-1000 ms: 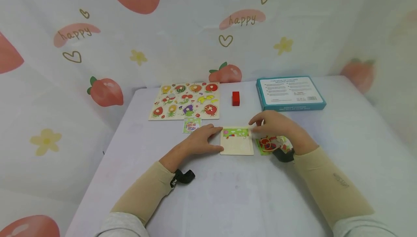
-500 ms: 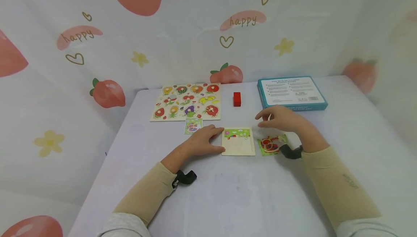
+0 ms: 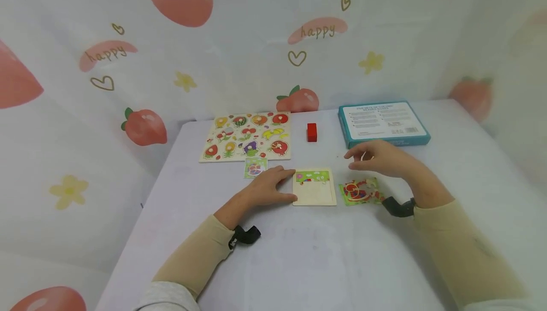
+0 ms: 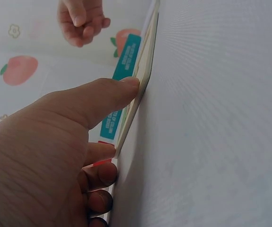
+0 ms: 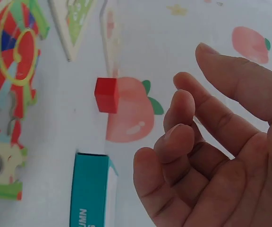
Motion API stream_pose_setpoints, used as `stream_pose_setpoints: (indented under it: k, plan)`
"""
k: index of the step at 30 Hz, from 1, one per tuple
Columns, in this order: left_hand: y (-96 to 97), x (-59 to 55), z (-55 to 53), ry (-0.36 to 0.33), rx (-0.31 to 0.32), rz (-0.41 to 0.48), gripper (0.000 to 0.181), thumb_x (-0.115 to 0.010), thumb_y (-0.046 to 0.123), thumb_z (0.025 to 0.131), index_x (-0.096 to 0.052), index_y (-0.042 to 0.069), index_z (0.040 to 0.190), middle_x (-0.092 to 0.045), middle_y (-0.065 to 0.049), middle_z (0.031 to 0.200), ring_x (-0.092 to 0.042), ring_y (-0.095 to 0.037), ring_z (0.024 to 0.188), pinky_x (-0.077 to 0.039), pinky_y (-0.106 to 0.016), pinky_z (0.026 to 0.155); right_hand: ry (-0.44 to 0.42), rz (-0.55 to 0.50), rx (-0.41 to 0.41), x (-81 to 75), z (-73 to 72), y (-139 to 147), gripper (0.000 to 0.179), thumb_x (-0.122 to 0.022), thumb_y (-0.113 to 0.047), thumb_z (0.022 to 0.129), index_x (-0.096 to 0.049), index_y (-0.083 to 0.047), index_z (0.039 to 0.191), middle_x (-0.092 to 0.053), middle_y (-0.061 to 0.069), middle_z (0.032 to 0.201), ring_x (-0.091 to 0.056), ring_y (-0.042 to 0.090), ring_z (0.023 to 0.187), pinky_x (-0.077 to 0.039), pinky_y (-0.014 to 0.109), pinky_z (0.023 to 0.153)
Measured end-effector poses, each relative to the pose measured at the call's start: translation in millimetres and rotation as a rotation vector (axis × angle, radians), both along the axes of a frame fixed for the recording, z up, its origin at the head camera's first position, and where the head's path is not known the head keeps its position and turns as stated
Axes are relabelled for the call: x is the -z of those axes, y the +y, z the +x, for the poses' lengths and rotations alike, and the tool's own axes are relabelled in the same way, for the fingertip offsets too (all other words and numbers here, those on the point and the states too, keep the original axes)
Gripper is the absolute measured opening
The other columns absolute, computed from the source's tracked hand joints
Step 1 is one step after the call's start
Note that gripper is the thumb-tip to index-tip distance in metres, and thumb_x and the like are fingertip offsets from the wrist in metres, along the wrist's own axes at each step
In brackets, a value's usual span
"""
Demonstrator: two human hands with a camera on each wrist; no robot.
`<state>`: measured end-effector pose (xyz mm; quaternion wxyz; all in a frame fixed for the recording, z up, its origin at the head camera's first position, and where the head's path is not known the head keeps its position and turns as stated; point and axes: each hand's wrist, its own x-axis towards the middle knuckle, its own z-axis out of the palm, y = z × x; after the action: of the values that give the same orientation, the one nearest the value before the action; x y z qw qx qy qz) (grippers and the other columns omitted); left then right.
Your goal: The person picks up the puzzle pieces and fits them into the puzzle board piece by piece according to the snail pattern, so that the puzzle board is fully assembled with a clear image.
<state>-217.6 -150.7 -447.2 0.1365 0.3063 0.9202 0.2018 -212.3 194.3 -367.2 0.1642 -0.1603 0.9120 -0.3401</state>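
A small wooden jigsaw tray [image 3: 314,194] lies flat at the middle of the table, its upper strip filled by green printed pieces [image 3: 314,176]. My left hand [image 3: 267,188] rests along the tray's left side, thumb and index fingertips right at its edge; the left wrist view shows the other fingers bent beside it. My right hand [image 3: 384,159] hovers behind a heap of loose jigsaw pieces [image 3: 359,192], printed red, blue and green. Its fingers [image 5: 178,142] are loosely bent and hold nothing. In the right wrist view, a loose piece [image 5: 6,165] shows its knobbed outline.
A fruit peg puzzle board [image 3: 248,137] lies at the back left, with a small picture card [image 3: 255,166] before it. A red block [image 3: 312,132] stands at the back middle. The teal and white box [image 3: 384,123] lies at the back right, behind my right hand.
My right hand has drawn away from the tray's upper right corner, moving right over the loose pieces. My left hand stays at the tray's left edge. The view has shifted slightly.
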Motion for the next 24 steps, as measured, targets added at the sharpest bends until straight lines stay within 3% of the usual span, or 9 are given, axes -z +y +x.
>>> stream_pose_setpoints:
  k: [9,17,24]
  plan:
    - [1.5,2.4,0.9,0.019,-0.001,-0.003,0.079,-0.074,0.052,0.089,-0.048,0.017,0.155,-0.05,0.003,0.101,-0.048,-0.014,0.094,-0.041,-0.032,0.079,-0.045,0.056,-0.045,11.1,12.0,3,0.038,-0.078,-0.028,0.092,-0.071,-0.01,0.125,-0.062,0.004,0.099,-0.056,0.023,0.093,-0.051,0.035,0.074]
    - [0.9,2.0,-0.6,0.017,-0.004,-0.008,0.079,-0.074,0.053,0.09,-0.048,0.016,0.155,-0.051,0.005,0.103,-0.048,-0.014,0.095,-0.042,-0.031,0.08,-0.132,0.104,-0.093,30.8,11.7,-6,0.032,-0.078,-0.025,0.092,-0.071,-0.014,0.121,-0.062,0.001,0.097,-0.057,0.021,0.094,-0.05,0.034,0.075]
    - [0.7,1.7,-0.3,0.017,0.0,0.001,0.078,-0.074,0.052,0.09,-0.048,0.016,0.155,-0.051,0.004,0.103,-0.048,-0.014,0.095,-0.042,-0.033,0.081,-0.18,0.156,-0.103,41.7,12.8,-16,0.035,-0.077,-0.019,0.091,-0.068,-0.01,0.124,-0.06,0.004,0.093,-0.056,0.021,0.093,-0.049,0.035,0.077]
